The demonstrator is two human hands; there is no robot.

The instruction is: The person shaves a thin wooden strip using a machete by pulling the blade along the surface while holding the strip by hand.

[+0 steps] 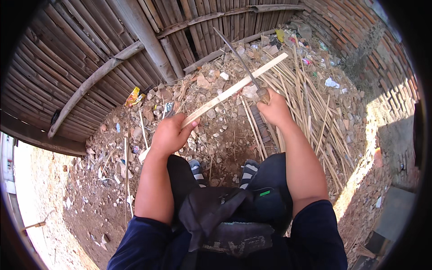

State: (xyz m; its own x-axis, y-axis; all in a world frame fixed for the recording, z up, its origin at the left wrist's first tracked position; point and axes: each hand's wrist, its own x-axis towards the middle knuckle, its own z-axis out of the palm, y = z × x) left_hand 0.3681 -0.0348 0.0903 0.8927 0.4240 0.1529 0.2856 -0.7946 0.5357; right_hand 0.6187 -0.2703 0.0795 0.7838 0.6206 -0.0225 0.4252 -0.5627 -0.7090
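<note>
My left hand (170, 135) is closed round the near end of a pale split bamboo strip (225, 93), which slants up and away to the right. In my right hand (275, 110) is the wooden handle of a long machete (241, 60), its thin dark blade pointing away and to the left. The blade crosses the strip at a steep angle near the strip's far half and appears to touch it. Between and below my hands, a dark cloth (216, 207) lies over my lap.
Many cut bamboo strips (310, 108) lie in a pile to the right. Rubble and litter (211, 76) cover the ground ahead. A bamboo slat wall (90, 54) with poles rises at the far left, a brick wall (373, 49) at the right. A few strips (127, 175) stand left of me.
</note>
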